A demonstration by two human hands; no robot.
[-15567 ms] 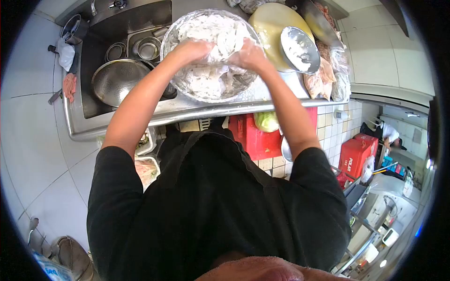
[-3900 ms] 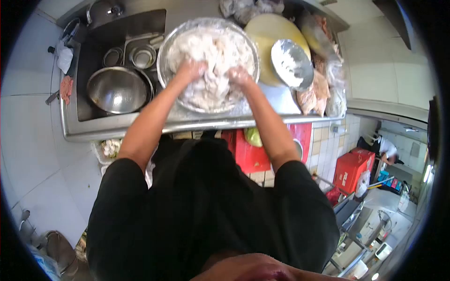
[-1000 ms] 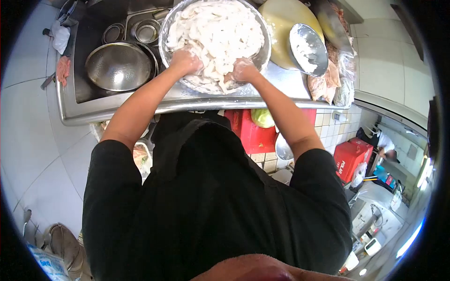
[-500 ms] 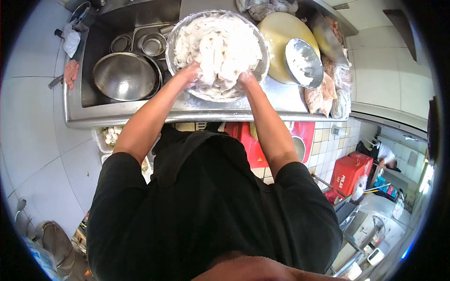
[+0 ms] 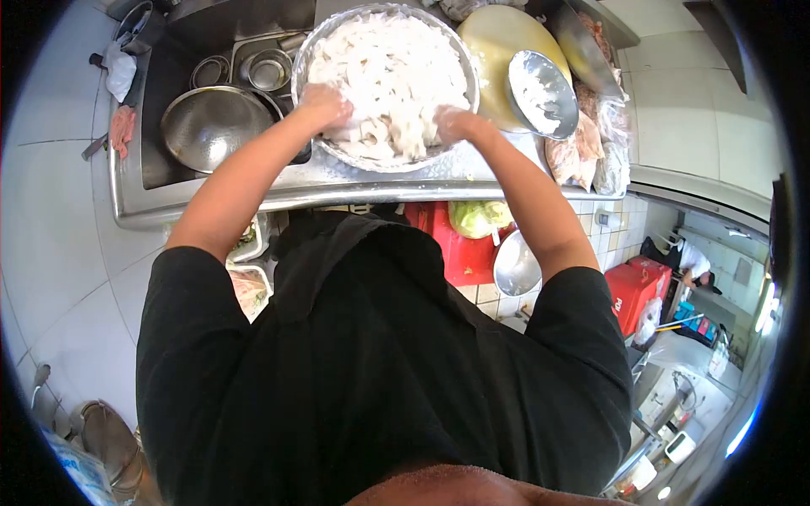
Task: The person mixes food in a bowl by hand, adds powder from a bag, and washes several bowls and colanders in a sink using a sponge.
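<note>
A large metal bowl (image 5: pixel 301 70) stands at the counter's front, heaped with white-coated pieces (image 5: pixel 388 76). At the bowl's left side, my left hand (image 5: pixel 327 106) touches the pieces, its fingertips blurred and whitened. My right hand (image 5: pixel 450 124) is at the lower right inside the rim, its fingers partly sunk among the pieces. Whether either hand grips anything is hidden. Right of the bowl lies a round yellowish board (image 5: pixel 494 51), and a smaller metal bowl (image 5: pixel 567 118) with white powder rests on it.
On the left, the sink (image 5: pixel 156 160) holds an upturned metal bowl (image 5: pixel 211 126) and small round tins (image 5: pixel 270 70). Bags of meat (image 5: pixel 576 152) lie at the counter's right end. Below are a red crate (image 5: pixel 464 261) and a cabbage (image 5: pixel 479 218). Another person (image 5: pixel 693 260) is far right.
My hands have moved apart towards the bowl's two sides. The heap in the bowl looks flatter and more spread out. The view has shifted, and the cabbage below the counter now shows more.
</note>
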